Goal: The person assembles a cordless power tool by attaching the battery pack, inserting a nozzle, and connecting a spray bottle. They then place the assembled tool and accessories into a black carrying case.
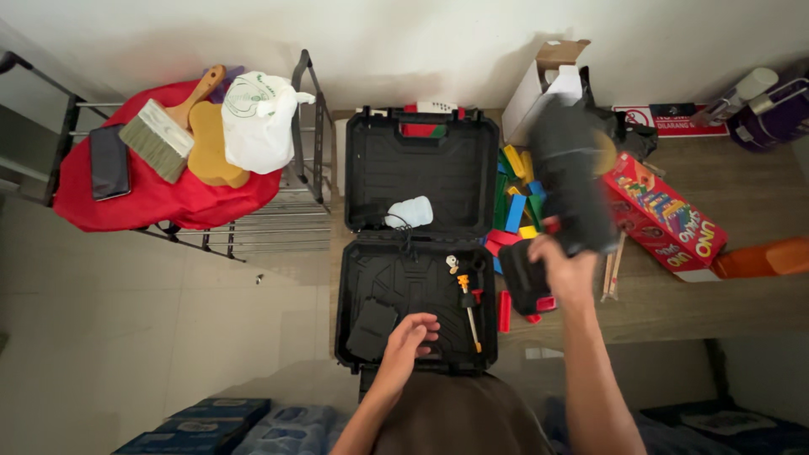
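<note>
Gripping black power drill [566, 181], right hand [563, 268] clenched round handle, tool raised above wooden desk [674, 303], blurred, battery end [527, 282] low beside wrist. Left hand [410, 335] resting inside open black tool case [417, 253], fingers curled loosely, nothing grasped, touching lower tray near black charger block [372, 329]. Orange-tipped drill bit [468, 307] lying in tray just right of left hand. White pouch [410, 212] in lid. Coloured wooden blocks [512, 206] heaped between case and drill. Red game box [666, 215] on desk, further right.
</note>
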